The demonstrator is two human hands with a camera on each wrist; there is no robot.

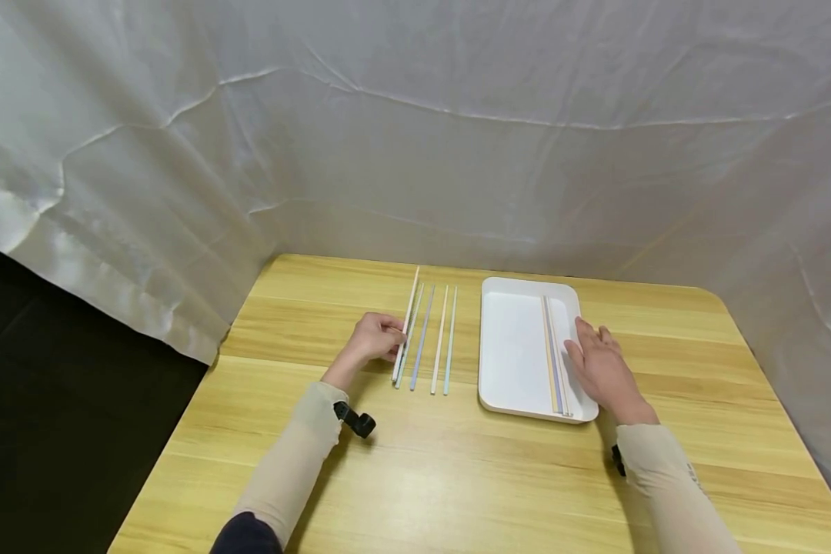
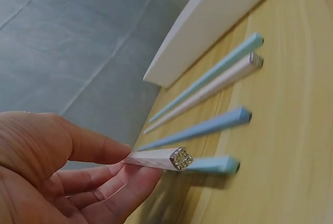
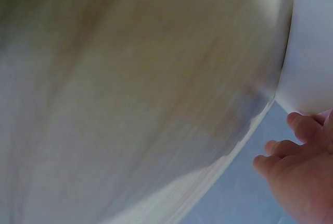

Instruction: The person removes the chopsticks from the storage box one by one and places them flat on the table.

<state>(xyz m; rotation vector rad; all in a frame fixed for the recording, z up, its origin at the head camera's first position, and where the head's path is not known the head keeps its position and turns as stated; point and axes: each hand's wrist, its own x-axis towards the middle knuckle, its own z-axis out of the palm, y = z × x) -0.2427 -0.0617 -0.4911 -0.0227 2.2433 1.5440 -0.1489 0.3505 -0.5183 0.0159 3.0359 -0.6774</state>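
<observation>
Between the thumb and fingers of my left hand (image 1: 375, 337) is a white chopstick (image 2: 153, 158) with a patterned silver end, pinched near that end. Just to its right lie a mint chopstick (image 2: 214, 164), a blue one (image 2: 208, 127), a pinkish-white one (image 2: 208, 89) and another mint one (image 2: 210, 75), roughly side by side on the table. My right hand (image 1: 601, 371) rests along the right rim of a white tray (image 1: 512, 346), fingers extended. Inside the tray, near that rim, several chopsticks (image 1: 550, 355) in yellow, purple and whitish tones lie lengthwise.
The wooden table (image 1: 429, 477) carries the tray right of the loose chopsticks. A pale cloth curtain (image 1: 415, 177) hangs along the table's back edge and sides. A dark area (image 1: 62, 415) lies beyond the left table edge.
</observation>
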